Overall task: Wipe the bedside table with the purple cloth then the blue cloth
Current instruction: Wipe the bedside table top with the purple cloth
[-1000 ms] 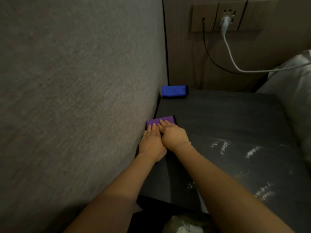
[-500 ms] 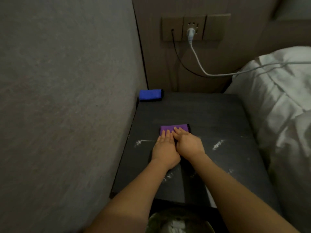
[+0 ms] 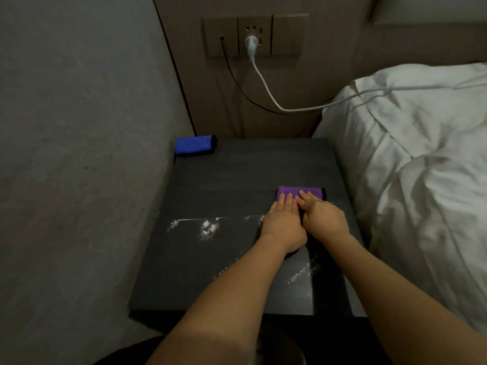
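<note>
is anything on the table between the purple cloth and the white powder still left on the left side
Nothing visible. Both hands, left hand and right hand, press flat on the purple cloth near the table's right edge. The dark top between it and the white powder is bare. The blue cloth sits in the far-left corner, out of that path.

Purple cloth (image 3: 299, 192): folded flat, near the table's right edge (front part hidden under both hands).
Blue cloth (image 3: 195, 144): rolled, at the back-left corner.
Bedside table (image 3: 237, 175): dark top, white powder streaks toward the front.
</note>
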`<state>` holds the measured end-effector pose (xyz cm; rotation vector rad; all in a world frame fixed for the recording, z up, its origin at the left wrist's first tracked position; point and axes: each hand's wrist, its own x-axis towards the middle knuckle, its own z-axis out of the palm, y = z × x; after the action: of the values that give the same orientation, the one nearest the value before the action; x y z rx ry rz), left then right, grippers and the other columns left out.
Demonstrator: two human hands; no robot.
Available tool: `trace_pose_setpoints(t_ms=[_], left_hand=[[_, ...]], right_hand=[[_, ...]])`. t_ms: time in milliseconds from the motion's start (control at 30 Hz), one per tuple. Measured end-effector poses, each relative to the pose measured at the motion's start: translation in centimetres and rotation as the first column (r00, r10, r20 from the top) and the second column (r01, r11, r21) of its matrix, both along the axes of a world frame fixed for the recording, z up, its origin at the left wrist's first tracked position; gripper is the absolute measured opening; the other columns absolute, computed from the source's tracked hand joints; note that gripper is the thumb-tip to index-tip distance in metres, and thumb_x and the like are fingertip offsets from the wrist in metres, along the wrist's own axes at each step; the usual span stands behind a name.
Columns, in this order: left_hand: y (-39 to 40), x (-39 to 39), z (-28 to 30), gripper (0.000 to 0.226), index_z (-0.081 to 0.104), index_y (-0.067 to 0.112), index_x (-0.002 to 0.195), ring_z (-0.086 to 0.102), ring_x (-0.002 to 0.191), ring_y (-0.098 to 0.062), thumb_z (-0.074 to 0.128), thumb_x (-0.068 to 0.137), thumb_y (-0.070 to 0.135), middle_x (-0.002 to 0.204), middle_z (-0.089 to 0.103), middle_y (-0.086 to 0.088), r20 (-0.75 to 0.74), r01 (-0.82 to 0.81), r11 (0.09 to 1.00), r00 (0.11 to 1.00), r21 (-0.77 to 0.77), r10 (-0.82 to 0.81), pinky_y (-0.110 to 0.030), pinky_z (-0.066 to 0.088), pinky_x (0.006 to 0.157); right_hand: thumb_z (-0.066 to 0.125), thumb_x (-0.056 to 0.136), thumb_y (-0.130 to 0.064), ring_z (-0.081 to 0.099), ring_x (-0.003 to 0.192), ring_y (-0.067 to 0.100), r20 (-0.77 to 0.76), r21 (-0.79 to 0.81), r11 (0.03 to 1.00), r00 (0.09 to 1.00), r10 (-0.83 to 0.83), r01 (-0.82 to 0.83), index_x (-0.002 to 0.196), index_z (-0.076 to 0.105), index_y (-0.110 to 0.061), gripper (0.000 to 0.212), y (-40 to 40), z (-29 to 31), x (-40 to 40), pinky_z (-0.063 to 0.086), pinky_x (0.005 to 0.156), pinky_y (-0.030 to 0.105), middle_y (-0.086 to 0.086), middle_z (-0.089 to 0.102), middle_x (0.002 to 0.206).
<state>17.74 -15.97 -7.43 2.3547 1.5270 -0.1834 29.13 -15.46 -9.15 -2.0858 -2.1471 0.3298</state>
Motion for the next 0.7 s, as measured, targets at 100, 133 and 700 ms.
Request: trace_pose_setpoints(t_ms=[100,133,700], left_hand=[[-0.1,2.3,0.1,0.069,0.005,0.000,0.151,0.000,0.149,-0.026,0.032,0.095,0.028,0.161,0.003,-0.014,0.004,0.036,0.999,0.999,0.005,-0.036,-0.035,0.004,0.120],[-0.1,3.0,0.1,0.069,0.005,0.000,0.151,0.000,0.149,-0.026,0.033,0.095,0.028,0.161,0.003,-0.014,0.007,0.048,0.999,0.999,0.006,-0.048,-0.035,0.004,0.120],[-2.6,5.4,0.0,0.074,0.008,0.002,0.151,0.002,0.149,-0.025,0.042,0.090,0.027,0.161,0.006,-0.013,0.003,0.122,0.992,0.992,0.021,-0.123,-0.034,0.006,0.120]], right_hand=[[0.044,0.088,-0.013,0.033,0.139,0.009,0.021,0.014,1.000,0.999,-0.029,0.028,0.139,0.044,-0.023,0.052,-0.4,0.2,2.4,0.029,0.109,0.023,-0.003,0.034,0.152],[0.044,0.088,-0.012,0.033,0.139,0.009,0.028,0.009,0.999,0.999,-0.035,0.035,0.139,0.043,-0.023,0.053,-0.6,0.3,3.1,0.028,0.109,0.023,-0.003,0.033,0.152],[0.043,0.091,-0.017,0.034,0.139,0.013,-0.002,0.001,0.987,0.987,-0.163,0.163,0.138,0.046,-0.018,0.047,-4.2,0.4,4.6,0.032,0.108,0.027,0.000,0.036,0.151]])
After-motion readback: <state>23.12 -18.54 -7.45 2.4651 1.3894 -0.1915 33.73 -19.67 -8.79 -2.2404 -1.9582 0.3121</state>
